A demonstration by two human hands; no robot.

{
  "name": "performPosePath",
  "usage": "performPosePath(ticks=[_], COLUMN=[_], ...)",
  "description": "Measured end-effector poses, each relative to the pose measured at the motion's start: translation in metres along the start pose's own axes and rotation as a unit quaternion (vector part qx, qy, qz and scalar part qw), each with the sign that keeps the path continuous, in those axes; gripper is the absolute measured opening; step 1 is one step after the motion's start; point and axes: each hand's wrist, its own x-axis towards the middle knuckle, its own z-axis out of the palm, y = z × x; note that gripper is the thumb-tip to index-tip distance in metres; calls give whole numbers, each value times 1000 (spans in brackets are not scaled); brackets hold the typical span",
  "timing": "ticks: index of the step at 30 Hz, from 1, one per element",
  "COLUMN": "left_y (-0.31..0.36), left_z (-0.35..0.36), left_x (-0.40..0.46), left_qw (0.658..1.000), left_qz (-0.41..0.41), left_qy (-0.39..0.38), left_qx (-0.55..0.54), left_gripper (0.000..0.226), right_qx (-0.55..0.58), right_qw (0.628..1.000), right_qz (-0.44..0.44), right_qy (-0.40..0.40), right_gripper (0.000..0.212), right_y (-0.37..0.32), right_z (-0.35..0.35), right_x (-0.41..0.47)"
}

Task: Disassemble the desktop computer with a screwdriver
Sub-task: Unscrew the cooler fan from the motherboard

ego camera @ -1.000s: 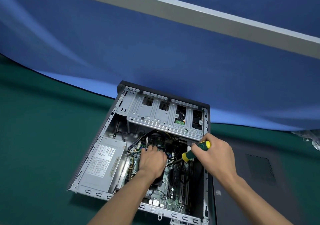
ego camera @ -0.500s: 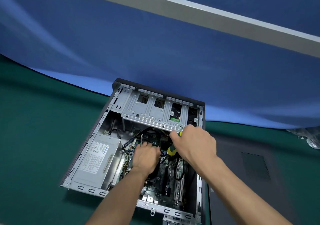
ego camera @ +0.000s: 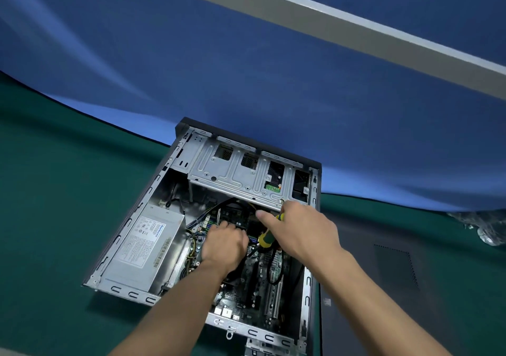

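Open desktop computer (ego camera: pixel 246 180) lies at 6 o'clock on the surface (ego camera: pixel 54 191). Right hand (ego camera: pixel 304 232) grips the screwdriver (ego camera: pixel 267 236); left hand (ego camera: pixel 226 242) curls around something hidden, probably the cooler. Next up: seating the tip squarely.

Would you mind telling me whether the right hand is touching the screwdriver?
Touching. The head view shows the right hand wrapped over the screwdriver, whose green and yellow handle emerges from under its palm.
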Motion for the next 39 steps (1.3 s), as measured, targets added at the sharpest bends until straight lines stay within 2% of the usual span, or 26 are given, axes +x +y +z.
performPosePath(ticks=[3,5,8,12,14,17,18,21,26,29,31,35,39], left_y=[-1,-2,-2,-2,-2,-3,-3,-3,-3,-3,-3,-4,-2], left_z=[1,1,3,4,4,5,5,5,8,8,8,10,9], left_x=[-1,-1,0,1,1,1,1,2,3,4,5,5,5], left_qw=[1000,999,999,999,999,999,999,999,999,1000,1000,1000,1000], left_qz=[4,4,8,6,4,1,1,-1,-2,1,4,-4,-6], left_qy=[10,14,10,18,17,8,8,17,12,11,9,11,17], left_qx=[-24,-33,-35,-35,-32,-37,-37,-36,-31,-20,-12,-22,-16], left_gripper=[37,41,37,42,41,36,35,41,40,37,33,42,44], right_qx=[41,25,-57,40,41,-31,-30,40,-34,21,28,-29,31], right_qw=[998,998,998,998,998,998,998,998,998,991,986,995,991], right_qz=[-38,-39,-4,-44,-48,-20,-21,-50,-42,-128,-153,-96,-121], right_qy=[-26,-30,19,2,13,56,50,-2,33,-35,-56,14,-40], right_gripper=[21,27,44,22,25,42,41,18,34,18,20,37,19], right_y=[5,9,13,17,15,12,12,13,14,16,15,14,13], right_z=[-2,-3,-3,-1,-2,-1,0,2,1,-1,-1,0,-1], right_x=[0,-2,-5,-7,-7,-8,-7,-7,-9,-11,-14,-16,-19])
